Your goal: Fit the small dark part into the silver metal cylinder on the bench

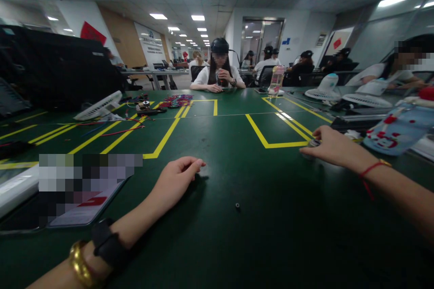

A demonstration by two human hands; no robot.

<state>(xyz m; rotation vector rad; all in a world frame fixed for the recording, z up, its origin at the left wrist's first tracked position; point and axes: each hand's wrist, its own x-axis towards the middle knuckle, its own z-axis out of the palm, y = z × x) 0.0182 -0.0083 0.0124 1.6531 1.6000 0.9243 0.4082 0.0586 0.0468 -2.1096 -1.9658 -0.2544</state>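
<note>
My left hand (178, 175) rests on the dark green table (237, 244), fingers curled loosely together with nothing seen in them. That arm wears a black watch and a gold bangle. My right hand (330, 145) reaches to the right over the yellow tape line, its fingers closed on a small grey metal part (313, 143) that is too small to name. A red string circles the right wrist. A tiny black screw-like piece (238, 206) lies on the table between the two hands.
A phone (84, 207) lies at my left. White fan parts (100, 105), wires (115, 131) and coloured components (176, 100) sit at the far left. A printed bottle (396, 128) and more fan grilles (366, 99) are on the right. People sit across the table.
</note>
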